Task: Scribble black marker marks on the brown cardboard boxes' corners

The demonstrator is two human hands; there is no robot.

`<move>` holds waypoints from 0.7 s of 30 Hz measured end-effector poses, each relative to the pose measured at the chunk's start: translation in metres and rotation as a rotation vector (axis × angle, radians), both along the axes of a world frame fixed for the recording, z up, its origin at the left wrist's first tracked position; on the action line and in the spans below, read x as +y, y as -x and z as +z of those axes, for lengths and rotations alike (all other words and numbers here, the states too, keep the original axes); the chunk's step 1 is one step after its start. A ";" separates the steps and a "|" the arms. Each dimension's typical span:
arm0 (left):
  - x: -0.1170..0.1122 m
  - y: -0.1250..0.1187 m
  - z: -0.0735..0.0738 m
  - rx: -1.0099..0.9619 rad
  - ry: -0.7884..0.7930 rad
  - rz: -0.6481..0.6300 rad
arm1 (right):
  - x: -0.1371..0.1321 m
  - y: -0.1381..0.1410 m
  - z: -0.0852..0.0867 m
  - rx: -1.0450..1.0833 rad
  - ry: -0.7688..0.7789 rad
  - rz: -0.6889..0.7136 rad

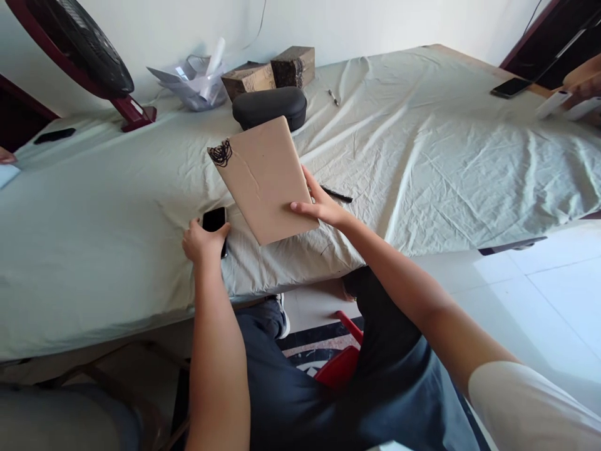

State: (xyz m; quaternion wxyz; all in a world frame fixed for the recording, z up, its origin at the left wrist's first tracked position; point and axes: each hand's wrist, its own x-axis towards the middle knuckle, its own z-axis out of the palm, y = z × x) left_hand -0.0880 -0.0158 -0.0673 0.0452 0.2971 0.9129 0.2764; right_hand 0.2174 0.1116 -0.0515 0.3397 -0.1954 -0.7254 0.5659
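A tan cardboard box (265, 178), its thickness hard to tell, is tilted above the cloth with a black scribble on its upper left corner. My right hand (317, 202) holds it by the lower right edge, thumb on the face and the other fingers partly hidden behind. To the left, my left hand (203, 241) is closed around the sides of a black smartphone (215, 219) at the cloth's surface. Part of the phone is covered by that hand. Just beyond my right hand lies a black pen (339, 195).
A black zip case (270, 106), two scribbled boxes (293, 66), a clear plastic bag (200, 88) and a fan (89, 53) stand along the wall. Another phone (511, 88) lies far right, near another person's hand (585, 84). A small marker (333, 97) rests on the wrinkled cloth.
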 end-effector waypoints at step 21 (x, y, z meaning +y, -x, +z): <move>0.009 0.015 0.003 -0.144 0.162 0.134 | 0.004 -0.003 0.002 0.050 0.027 -0.035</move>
